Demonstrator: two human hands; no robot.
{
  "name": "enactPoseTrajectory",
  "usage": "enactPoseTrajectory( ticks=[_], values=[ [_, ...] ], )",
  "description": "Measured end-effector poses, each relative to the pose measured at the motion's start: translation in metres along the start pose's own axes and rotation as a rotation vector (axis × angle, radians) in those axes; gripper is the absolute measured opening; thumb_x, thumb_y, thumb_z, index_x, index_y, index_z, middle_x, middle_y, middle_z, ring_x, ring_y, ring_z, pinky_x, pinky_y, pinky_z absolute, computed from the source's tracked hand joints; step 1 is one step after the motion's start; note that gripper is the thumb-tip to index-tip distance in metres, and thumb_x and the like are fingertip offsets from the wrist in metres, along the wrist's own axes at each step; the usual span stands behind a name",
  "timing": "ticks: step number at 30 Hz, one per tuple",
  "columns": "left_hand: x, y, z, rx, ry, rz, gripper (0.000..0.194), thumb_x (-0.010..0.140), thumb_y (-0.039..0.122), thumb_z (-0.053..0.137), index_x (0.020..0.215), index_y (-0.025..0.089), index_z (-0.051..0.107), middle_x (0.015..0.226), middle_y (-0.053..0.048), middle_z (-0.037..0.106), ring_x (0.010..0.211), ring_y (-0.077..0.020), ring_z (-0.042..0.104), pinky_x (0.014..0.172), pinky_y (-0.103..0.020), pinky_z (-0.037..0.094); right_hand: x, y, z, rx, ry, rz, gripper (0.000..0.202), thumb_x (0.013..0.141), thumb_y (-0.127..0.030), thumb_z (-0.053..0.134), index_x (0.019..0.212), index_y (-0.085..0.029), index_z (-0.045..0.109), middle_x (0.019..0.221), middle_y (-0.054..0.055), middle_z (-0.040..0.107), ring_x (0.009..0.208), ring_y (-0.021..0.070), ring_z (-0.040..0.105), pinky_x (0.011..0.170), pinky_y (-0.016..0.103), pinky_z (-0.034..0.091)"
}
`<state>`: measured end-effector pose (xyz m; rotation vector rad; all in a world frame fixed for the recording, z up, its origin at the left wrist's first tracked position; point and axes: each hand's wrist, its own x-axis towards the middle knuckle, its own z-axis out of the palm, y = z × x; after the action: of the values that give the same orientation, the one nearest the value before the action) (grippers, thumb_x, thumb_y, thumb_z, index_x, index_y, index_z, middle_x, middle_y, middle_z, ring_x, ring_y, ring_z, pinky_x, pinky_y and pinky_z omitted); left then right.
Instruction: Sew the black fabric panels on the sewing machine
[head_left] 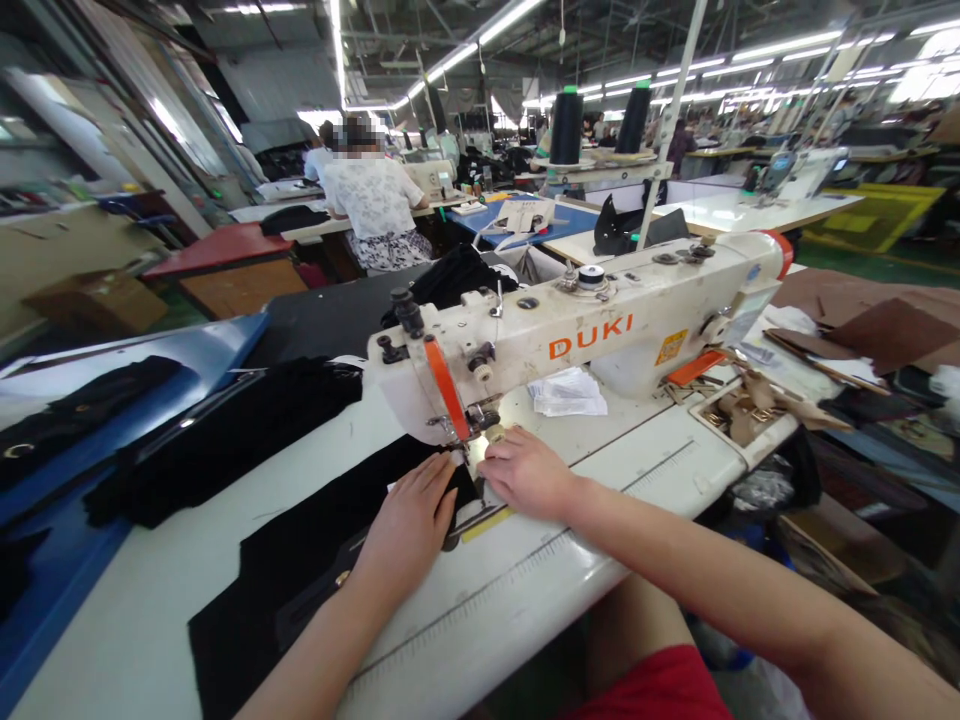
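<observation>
A white sewing machine (517, 340) with orange lettering and an orange lever (446, 388) stands across the table in front of me. A black fabric piece (330, 520) lies under its needle area and spreads left over the tabletop. My left hand (416, 515) rests flat on this fabric, fingers stretched toward the presser foot, with a bit of white at the fingertips. Just right of the needle is my right hand (525, 475), its fingers bent together by the lit presser foot. What those fingers grip, if anything, is hidden.
A stack of white labels (568, 391) lies behind my right hand. More black fabric (247, 425) is piled at left. A tray (742, 415) of tan straps and metal buckles sits right. Thread cones (566, 128) stand behind the machine. A co-worker (369, 205) sits ahead, back turned.
</observation>
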<state>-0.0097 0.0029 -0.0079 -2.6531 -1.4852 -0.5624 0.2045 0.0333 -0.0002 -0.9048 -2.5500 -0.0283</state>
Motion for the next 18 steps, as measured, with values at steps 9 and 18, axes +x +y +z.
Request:
enactPoseTrajectory(
  ticks=[9, 18],
  values=[
    [-0.073, 0.014, -0.053, 0.198, 0.160, -0.128, 0.072, 0.089, 0.045, 0.051, 0.151, 0.019, 0.025, 0.154, -0.016, 0.034, 0.141, -0.0341, 0.032, 0.110, -0.057, 0.033, -0.009, -0.002, 0.002, 0.088, 0.106, -0.031, 0.017, 0.089, -0.013, 0.052, 0.088, -0.016, 0.069, 0.082, 0.007, 0.064, 0.081, 0.0206, 0.051, 0.079, 0.035, 0.041],
    [-0.172, -0.026, -0.081, 0.310, -0.026, -0.052, 0.053, 0.075, 0.015, 0.047, 0.125, 0.028, 0.059, 0.118, -0.002, 0.070, 0.100, -0.0219, 0.070, 0.086, -0.032, 0.059, -0.012, -0.005, 0.002, 0.153, 0.145, -0.035, 0.020, 0.091, -0.014, 0.051, 0.085, -0.017, 0.070, 0.083, 0.008, 0.065, 0.082, 0.0204, 0.054, 0.079, 0.034, 0.046]
  ],
)
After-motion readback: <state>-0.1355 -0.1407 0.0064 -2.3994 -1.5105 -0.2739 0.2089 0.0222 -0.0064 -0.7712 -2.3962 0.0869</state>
